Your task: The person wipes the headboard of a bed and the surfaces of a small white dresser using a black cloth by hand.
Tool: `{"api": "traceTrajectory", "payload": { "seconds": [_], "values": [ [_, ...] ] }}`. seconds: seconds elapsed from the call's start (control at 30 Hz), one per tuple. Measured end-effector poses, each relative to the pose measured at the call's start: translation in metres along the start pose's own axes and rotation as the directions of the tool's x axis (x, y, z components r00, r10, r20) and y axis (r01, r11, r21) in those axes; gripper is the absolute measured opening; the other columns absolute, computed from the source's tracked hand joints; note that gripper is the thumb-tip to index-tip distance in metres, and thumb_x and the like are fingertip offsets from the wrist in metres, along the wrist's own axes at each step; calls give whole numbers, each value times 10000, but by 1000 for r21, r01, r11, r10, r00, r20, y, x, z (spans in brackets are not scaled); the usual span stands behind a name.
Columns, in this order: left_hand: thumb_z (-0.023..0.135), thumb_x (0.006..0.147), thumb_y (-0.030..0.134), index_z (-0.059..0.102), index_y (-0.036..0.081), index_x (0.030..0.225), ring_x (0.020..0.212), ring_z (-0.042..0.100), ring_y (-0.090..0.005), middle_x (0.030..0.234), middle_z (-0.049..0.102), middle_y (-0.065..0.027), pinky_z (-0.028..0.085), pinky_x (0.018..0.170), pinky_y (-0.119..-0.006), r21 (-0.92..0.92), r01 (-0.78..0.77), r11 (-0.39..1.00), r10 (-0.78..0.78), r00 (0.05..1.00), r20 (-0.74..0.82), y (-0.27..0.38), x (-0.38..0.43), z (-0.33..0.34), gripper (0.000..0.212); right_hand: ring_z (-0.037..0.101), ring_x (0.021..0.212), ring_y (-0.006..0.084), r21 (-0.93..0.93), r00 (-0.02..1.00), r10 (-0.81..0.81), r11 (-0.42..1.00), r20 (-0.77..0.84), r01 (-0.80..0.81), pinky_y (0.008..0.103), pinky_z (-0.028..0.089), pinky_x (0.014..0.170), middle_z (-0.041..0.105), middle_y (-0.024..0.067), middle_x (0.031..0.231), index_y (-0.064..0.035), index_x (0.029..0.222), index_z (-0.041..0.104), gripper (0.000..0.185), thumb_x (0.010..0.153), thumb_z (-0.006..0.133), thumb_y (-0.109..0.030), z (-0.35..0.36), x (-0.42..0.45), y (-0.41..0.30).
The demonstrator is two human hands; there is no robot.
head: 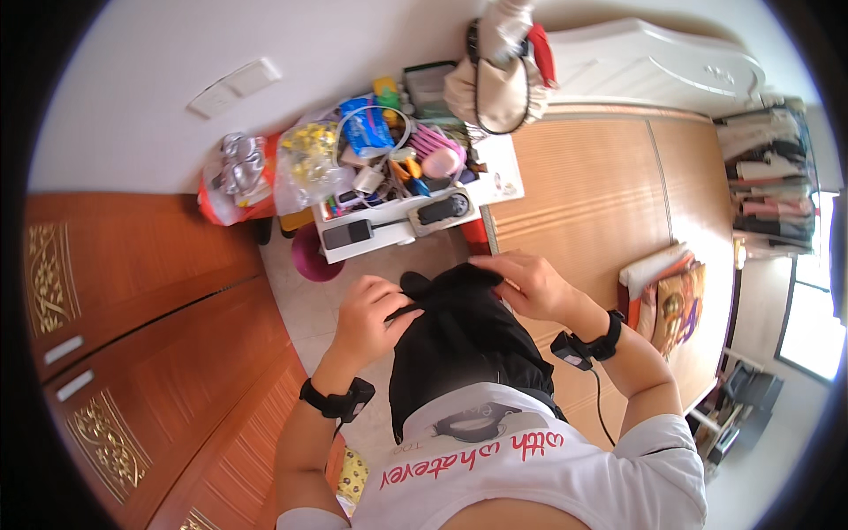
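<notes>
My left hand (371, 315) pinches one edge of a black cloth (450, 288) between thumb and fingers. On the other side, my right hand (530, 281) grips the cloth's upper right part. The cloth is held up before my body, over black trousers or shorts (464, 358); where one black fabric ends and the other begins is hard to tell. Each wrist wears a black strap with a small box and a cable. A white printed T-shirt (477, 450) covers my torso.
Ahead stands a white drawer unit (358, 245) heaped with bags, cables and small items, a purple bin (315, 255) beside it. A bed with a woven mat (583, 179) lies on the right, holding folded textiles (662, 291). Reddish wooden wardrobe doors (165, 318) are on the left.
</notes>
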State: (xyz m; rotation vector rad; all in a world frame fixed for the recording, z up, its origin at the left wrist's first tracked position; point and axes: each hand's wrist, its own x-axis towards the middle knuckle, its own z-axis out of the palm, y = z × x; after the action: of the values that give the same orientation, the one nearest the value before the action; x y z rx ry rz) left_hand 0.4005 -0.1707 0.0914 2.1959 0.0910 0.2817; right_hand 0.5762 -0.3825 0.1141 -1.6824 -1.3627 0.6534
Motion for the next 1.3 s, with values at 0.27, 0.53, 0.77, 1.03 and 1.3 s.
{"api": "traceTrajectory", "payload": {
  "seconds": [0.27, 0.53, 0.77, 1.03, 1.3],
  "values": [
    [803, 657, 158, 522, 35, 699, 639, 524, -265, 695, 510, -77, 425, 547, -345, 31, 102, 994, -105, 991, 79, 36, 43, 46, 310, 615, 785, 350, -172, 999, -44, 984, -14, 41, 378, 540, 645, 592, 140, 1053, -165, 1169, 509, 504, 718, 583, 50, -10, -65, 61],
    [826, 624, 186, 495, 30, 697, 606, 493, -268, 680, 497, -77, 393, 522, -338, 239, 265, 934, -234, 961, -149, 53, 31, 34, 373, 617, 781, 340, -42, 974, -200, 978, 109, 205, 375, 542, 646, 598, 127, 1046, -204, 1233, 507, 592, 710, 571, 66, -34, -35, 55],
    [819, 621, 195, 480, 44, 668, 620, 487, -265, 660, 471, -72, 387, 519, -352, 302, 229, 925, -153, 955, -255, 61, 25, 15, 374, 615, 758, 332, -29, 958, -181, 981, 224, 192, 383, 527, 640, 605, 118, 916, -192, 1267, 484, 591, 742, 539, 73, -32, -4, 48],
    [818, 618, 222, 471, 61, 635, 599, 486, -239, 649, 461, -51, 388, 490, -337, 399, 56, 915, 20, 983, -185, 30, 8, -28, 383, 606, 841, 359, -18, 988, -133, 991, 83, 135, 398, 507, 716, 615, 159, 939, -94, 1224, 476, 459, 792, 518, 57, 11, 25, 22],
    [827, 592, 268, 448, 76, 618, 565, 482, -233, 625, 443, -47, 382, 481, -336, 322, -87, 943, 98, 995, -18, -26, -16, -80, 426, 603, 855, 358, -58, 972, 229, 972, 42, -227, 406, 494, 717, 598, 192, 899, -39, 919, 513, 227, 703, 529, 29, 84, 37, -17]
  ]
}}
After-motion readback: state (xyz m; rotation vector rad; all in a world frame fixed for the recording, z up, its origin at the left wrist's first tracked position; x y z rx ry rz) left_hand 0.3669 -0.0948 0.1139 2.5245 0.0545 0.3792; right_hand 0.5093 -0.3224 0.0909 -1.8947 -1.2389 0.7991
